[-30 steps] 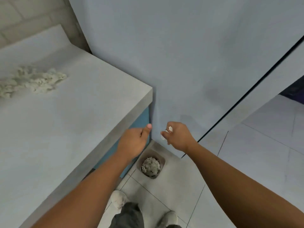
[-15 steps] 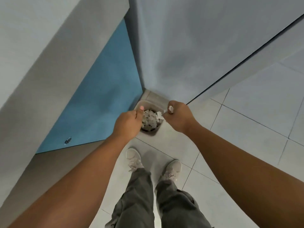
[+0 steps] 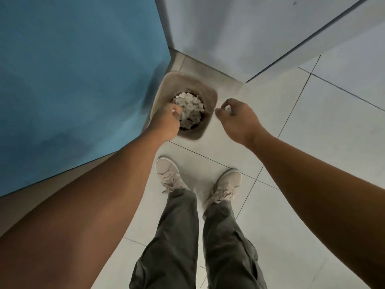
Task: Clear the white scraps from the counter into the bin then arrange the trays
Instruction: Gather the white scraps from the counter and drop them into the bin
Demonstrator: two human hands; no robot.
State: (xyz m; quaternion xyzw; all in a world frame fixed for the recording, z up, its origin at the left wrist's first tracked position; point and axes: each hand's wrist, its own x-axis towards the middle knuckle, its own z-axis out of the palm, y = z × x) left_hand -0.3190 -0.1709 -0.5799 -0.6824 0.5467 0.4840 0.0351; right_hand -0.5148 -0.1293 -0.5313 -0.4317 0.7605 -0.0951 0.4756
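**While both hands hang at the bin, the scraps lie inside it**

As the head camera looks straight down, a beige square plastic bin with rounded corners (image 3: 212, 94) stands on the white tiled floor (image 3: 323, 126), in the corner between a blue cabinet panel (image 3: 83, 76) and a pale grey wall (image 3: 229, 28). A heap of white scraps (image 3: 188, 106) fills the middle of the bin.

The left hand (image 3: 165, 123) is over the near left part of the bin and covers a part of its rim. Its fingers are curled inward. A small pale spot shows at the tip, but I cannot tell if it is a scrap or a nail, so I cannot tell if this hand holds something.

The right hand (image 3: 238, 119) is just beside the bin on its right side, above the floor and not above the opening. Its fingers and thumb are curled and pinch a small white piece (image 3: 228, 108).

Below the hands, two pale sneakers (image 3: 168, 174) and grey-green trousers (image 3: 179, 236) are visible near the bin.
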